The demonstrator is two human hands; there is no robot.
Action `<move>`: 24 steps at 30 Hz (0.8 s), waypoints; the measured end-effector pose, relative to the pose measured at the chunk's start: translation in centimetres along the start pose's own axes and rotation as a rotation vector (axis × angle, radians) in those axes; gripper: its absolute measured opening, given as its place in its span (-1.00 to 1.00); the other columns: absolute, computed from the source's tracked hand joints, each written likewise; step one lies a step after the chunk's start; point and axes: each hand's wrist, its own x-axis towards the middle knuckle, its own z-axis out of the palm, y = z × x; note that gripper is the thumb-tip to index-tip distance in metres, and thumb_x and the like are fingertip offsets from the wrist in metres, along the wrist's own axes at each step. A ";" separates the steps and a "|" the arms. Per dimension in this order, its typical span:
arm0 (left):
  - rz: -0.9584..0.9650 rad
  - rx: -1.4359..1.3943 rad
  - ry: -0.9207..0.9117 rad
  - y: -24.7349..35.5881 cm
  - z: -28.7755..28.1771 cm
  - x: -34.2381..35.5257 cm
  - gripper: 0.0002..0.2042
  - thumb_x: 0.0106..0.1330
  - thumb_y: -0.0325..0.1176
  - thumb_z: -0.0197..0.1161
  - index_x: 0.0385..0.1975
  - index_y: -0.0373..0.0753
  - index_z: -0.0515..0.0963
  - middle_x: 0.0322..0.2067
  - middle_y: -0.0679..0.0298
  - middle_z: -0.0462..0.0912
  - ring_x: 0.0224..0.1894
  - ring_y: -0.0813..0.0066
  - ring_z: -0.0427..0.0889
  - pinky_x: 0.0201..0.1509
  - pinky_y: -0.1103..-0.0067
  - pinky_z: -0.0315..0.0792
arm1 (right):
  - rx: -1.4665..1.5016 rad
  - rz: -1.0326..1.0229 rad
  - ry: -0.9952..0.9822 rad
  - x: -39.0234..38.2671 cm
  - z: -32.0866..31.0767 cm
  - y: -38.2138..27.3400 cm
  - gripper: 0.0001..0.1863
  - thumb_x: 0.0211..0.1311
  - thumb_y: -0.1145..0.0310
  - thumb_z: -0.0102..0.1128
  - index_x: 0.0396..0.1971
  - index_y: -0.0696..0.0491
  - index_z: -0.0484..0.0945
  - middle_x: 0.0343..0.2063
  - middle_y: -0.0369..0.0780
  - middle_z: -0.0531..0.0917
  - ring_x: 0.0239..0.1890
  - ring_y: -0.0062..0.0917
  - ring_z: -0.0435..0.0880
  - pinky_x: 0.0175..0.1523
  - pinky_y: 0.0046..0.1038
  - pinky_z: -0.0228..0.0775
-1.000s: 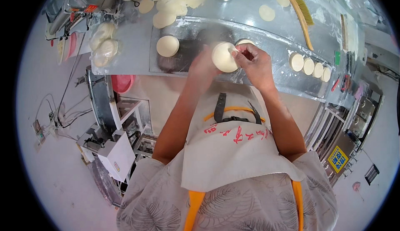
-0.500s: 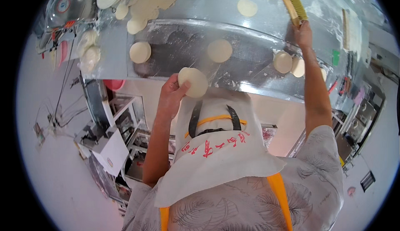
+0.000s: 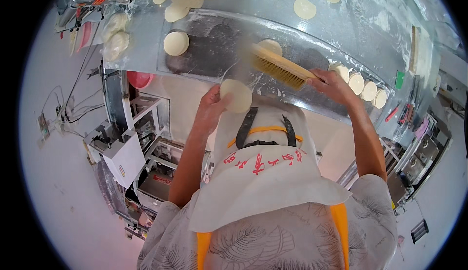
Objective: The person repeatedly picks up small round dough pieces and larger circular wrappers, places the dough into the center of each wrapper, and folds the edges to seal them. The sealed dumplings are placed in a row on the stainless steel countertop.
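My left hand (image 3: 209, 110) pinches a dough round (image 3: 238, 95) at the flour-dusted metal desk's (image 3: 348, 31) near edge; my right hand (image 3: 335, 86) grips a brush (image 3: 282, 67) over it. Left, below, shows a pink basin (image 3: 140, 79).

Light is bright and fairly even, with pale glare on the metal surface (image 3: 273, 7) beyond the right fingers (image 3: 319, 77). The brush (image 3: 284, 67) smears with blur at its end nearest the left fingers (image 3: 214, 94). Far outward from both, lines bow toward a black rim.
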 end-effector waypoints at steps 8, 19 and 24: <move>-0.020 0.056 0.068 -0.4 -0.4 -1.2 -0.64 0.57 -0.31 0.36 0.27 -0.29 0.56 0.09 0.24 0.74 0.12 0.45 0.73 0.20 0.43 0.63 | 0.332 0.218 0.150 -0.7 -2.0 1.4 -0.61 0.61 0.05 0.25 0.09 0.07 0.73 -0.52 -0.28 0.53 -0.47 -0.67 0.46 -0.33 -0.43 0.37; 0.109 -0.017 0.003 4.6 3.6 -0.7 -0.64 0.61 -0.34 0.30 0.29 -0.34 0.52 0.15 0.16 0.70 0.18 0.33 0.72 0.28 0.33 0.64 | -0.332 -0.009 0.814 6.4 -6.4 6.4 -0.50 0.61 0.05 0.19 0.40 -0.05 0.56 -0.10 -0.06 0.74 -0.04 -0.20 0.74 0.09 -0.22 0.55; 0.181 -0.176 -0.168 8.5 7.7 0.4 -0.61 0.63 -0.35 0.27 0.33 -0.36 0.46 0.20 0.13 0.67 0.23 0.29 0.70 0.32 0.27 0.64 | -0.531 0.054 0.879 9.4 -7.5 12.3 -0.48 0.55 0.12 0.22 0.41 -0.07 0.54 0.03 -0.02 0.73 0.19 0.00 0.63 0.26 -0.09 0.46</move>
